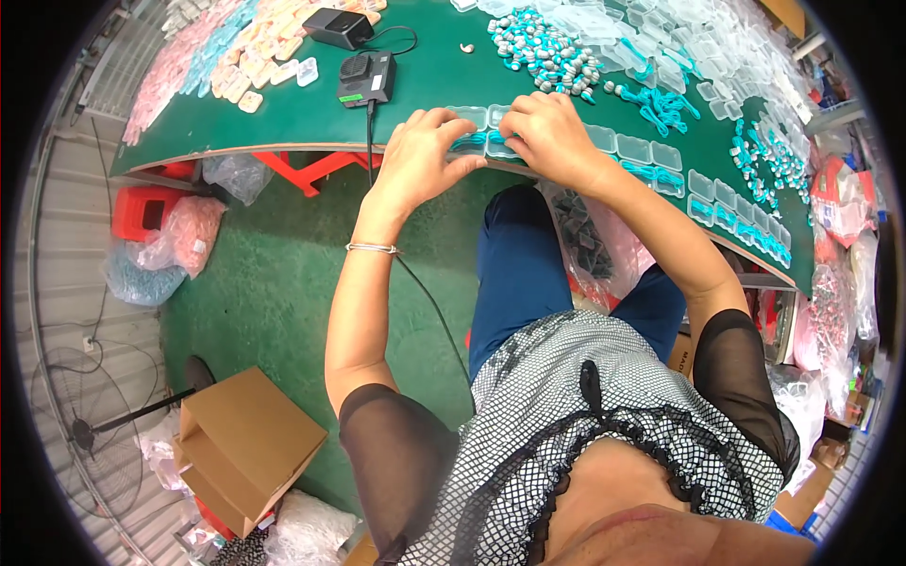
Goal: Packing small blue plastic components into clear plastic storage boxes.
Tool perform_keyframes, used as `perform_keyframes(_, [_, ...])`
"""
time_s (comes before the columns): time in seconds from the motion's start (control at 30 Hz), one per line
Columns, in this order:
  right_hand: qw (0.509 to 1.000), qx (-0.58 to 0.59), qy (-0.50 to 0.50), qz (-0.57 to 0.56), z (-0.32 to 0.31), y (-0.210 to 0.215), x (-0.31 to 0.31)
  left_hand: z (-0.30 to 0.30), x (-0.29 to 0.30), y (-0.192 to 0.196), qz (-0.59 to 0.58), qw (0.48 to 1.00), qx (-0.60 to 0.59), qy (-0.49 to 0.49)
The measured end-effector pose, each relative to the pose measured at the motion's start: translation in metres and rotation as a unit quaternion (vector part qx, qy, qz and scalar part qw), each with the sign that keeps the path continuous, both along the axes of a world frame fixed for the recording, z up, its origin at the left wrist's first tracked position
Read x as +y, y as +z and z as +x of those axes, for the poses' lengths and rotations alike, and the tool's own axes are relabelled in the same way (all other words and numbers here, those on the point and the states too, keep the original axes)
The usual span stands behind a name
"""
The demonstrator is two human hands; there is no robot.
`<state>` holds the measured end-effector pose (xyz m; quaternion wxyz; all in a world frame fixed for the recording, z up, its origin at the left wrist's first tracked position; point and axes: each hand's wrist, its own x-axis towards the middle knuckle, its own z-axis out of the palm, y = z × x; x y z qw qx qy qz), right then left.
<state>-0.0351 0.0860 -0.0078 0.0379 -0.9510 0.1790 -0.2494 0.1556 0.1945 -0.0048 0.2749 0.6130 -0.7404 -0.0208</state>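
At the table's near edge, my left hand (427, 158) has its thumb and fingers closed around a small clear plastic case (467, 141) with teal cord inside. My right hand (555, 140) is bent over the neighbouring clear case (498, 143), its fingertips pressed on the teal cord and the rim. Lids of both cases stand open toward the far side. To the right, along the edge, runs a row of open cases (651, 165) filled with teal cord. Beyond my hands lies a pile of teal-and-grey plugs (547, 52). My fingers partly hide the contents.
Loose teal cords (665, 108) and a heap of clear cases (679, 38) cover the far right. A black device (366, 80) with a cable and peach-coloured cases (255, 66) sit on the left. A red stool (146, 212), plastic bags and a cardboard box (250, 439) stand below.
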Motion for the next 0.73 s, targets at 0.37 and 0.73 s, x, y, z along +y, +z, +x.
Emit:
perform_keyframes(0.37, [0.998, -0.033, 0.017, 0.044, 0.004, 0.000, -0.014, 0.016, -0.017, -0.010, -0.049, 0.998, 0.049, -0.014])
perform_keyframes(0.73, [0.999, -0.019, -0.033, 0.038, 0.009, -0.014, -0.018, 0.023, -0.037, -0.023, -0.012, 0.988, 0.147, 0.041])
